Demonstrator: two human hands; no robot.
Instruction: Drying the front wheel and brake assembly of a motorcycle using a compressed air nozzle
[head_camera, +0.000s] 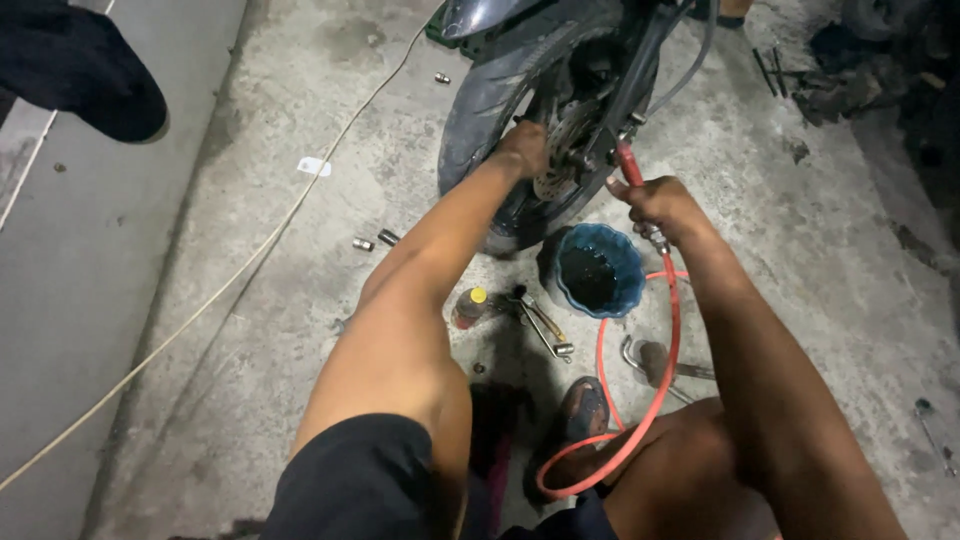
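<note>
A motorcycle front wheel (478, 95) stands on the concrete floor ahead of me. My left hand (524, 147) reaches into the wheel and rests against the brake disc (560, 160) near the hub. My right hand (660, 207) is closed around a red air tool, with its nozzle (627, 160) pointed at the hub by the fork leg (640, 70). From the tool a red hose (662, 372) runs down and loops back toward my knees.
A blue fluted bowl (597, 270) of dark liquid sits under the wheel. Wrenches (540, 322), a small yellow-capped bottle (468, 306), loose sockets (374, 240) and a white cord (220, 290) lie on the floor. Dark parts (850, 60) are piled at the far right.
</note>
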